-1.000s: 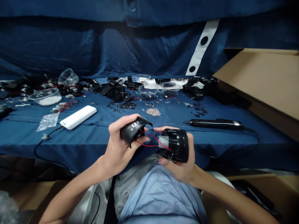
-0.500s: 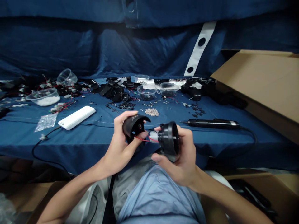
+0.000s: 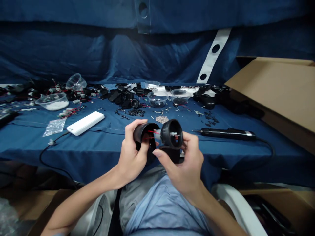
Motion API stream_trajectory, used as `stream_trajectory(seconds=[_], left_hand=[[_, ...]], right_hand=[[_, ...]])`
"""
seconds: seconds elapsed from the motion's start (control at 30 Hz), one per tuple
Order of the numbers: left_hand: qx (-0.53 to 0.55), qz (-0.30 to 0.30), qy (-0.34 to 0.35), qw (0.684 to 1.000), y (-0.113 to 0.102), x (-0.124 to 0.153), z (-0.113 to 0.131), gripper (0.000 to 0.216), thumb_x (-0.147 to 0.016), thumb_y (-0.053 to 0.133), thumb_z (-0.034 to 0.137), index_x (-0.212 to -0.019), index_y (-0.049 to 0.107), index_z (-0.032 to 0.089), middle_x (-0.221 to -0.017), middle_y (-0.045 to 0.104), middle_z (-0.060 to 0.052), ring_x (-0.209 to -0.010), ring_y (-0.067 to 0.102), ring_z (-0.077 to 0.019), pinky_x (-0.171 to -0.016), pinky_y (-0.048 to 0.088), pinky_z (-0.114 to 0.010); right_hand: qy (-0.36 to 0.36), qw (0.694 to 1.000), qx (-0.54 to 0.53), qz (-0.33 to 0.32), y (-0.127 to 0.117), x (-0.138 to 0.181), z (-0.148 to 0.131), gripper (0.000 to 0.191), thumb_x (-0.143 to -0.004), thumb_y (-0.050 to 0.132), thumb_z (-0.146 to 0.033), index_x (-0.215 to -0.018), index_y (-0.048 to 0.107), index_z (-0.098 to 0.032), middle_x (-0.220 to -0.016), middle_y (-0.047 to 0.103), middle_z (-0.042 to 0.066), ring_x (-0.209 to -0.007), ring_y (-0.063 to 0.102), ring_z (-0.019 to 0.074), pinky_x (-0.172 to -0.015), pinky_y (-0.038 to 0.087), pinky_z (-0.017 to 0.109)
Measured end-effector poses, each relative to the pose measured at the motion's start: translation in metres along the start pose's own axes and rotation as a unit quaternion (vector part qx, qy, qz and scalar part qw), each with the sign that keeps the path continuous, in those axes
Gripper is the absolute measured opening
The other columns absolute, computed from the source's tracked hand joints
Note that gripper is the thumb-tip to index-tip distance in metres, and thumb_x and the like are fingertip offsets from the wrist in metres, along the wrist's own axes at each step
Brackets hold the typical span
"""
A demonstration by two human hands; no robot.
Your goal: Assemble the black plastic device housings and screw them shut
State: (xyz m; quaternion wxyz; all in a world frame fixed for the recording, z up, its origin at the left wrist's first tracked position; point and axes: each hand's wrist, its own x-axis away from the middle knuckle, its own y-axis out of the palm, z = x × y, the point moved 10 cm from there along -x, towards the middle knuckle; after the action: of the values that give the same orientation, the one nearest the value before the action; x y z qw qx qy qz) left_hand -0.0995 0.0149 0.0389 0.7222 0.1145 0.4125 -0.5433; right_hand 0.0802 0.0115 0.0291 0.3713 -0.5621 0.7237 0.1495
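My left hand is wrapped round a black curved housing shell, its open side turned to the right. My right hand grips a black round motor unit with a small white shaft at its centre. Thin red wires run from the unit into the shell, and the two parts nearly touch. Both are held above my lap, in front of the table edge.
The blue-covered table carries a black electric screwdriver with its cable, a white flat device, a heap of small screws, clear plastic bowls, scattered black parts and a small plastic bag. An open cardboard box stands at the right.
My right hand turned the motor unit and brought it left against the shell's opening. The slack red wires have drawn into the shell. Both hands rose slightly.
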Motion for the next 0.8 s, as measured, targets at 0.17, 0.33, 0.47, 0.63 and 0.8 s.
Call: stream_trajectory(seconds=[0.17, 0.33, 0.47, 0.63, 0.8], left_hand=[[0.134, -0.071, -0.060, 0.987, 0.020, 0.010, -0.015, 0.048, -0.108, 0.049, 0.038, -0.154, 0.037, 0.032, -0.153, 0.052, -0.008, -0.140, 0.055, -0.0249, -0.119, 0.048, -0.045], [0.224, -0.084, -0.096, 0.966, 0.027, 0.018, -0.023, 0.062, -0.106, 0.047, 0.053, -0.163, 0.028, 0.035, -0.166, 0.039, -0.008, -0.156, 0.038, -0.0327, -0.128, 0.037, -0.054], [0.235, -0.118, -0.096, 0.960, 0.029, 0.018, -0.021, 0.068, -0.106, 0.047, 0.058, -0.165, 0.024, 0.035, -0.170, 0.033, -0.009, -0.160, 0.030, -0.0336, -0.131, 0.032, -0.056], [0.201, -0.183, -0.075, 0.959, 0.034, 0.015, -0.015, 0.066, -0.109, 0.039, 0.058, -0.166, 0.016, 0.034, -0.172, 0.029, -0.013, -0.161, 0.030, -0.0326, -0.127, 0.038, -0.056], [0.106, -0.101, -0.002, 0.989, 0.014, 0.001, -0.010, 0.049, -0.106, 0.055, 0.048, -0.147, 0.041, 0.025, -0.159, 0.048, -0.017, -0.152, 0.046, -0.0320, -0.124, 0.040, -0.058]], right_hand=[[-0.023, 0.999, 0.031, 0.036, 0.011, 0.012, -0.001, 0.053, -0.090, 0.079, -0.050, -0.128, 0.055, -0.022, -0.115, 0.077, 0.013, -0.099, 0.079, 0.0275, -0.081, 0.066, 0.042], [-0.117, 0.992, 0.044, 0.006, 0.021, 0.013, -0.013, 0.056, -0.096, 0.073, -0.039, -0.142, 0.049, -0.018, -0.126, 0.074, 0.019, -0.115, 0.076, 0.0308, -0.089, 0.067, 0.045], [-0.146, 0.987, 0.059, -0.039, 0.026, 0.010, -0.012, 0.065, -0.098, 0.069, -0.040, -0.151, 0.040, -0.014, -0.134, 0.071, 0.023, -0.125, 0.072, 0.0333, -0.094, 0.067, 0.048], [-0.161, 0.974, 0.099, -0.124, 0.037, 0.004, -0.004, 0.071, -0.104, 0.058, -0.041, -0.162, 0.028, -0.012, -0.147, 0.064, 0.025, -0.135, 0.067, 0.0335, -0.102, 0.064, 0.048], [-0.147, 0.976, 0.040, -0.159, 0.042, 0.012, -0.005, 0.061, -0.104, 0.058, -0.037, -0.157, 0.034, -0.016, -0.142, 0.067, 0.022, -0.126, 0.072, 0.0320, -0.095, 0.066, 0.045]])
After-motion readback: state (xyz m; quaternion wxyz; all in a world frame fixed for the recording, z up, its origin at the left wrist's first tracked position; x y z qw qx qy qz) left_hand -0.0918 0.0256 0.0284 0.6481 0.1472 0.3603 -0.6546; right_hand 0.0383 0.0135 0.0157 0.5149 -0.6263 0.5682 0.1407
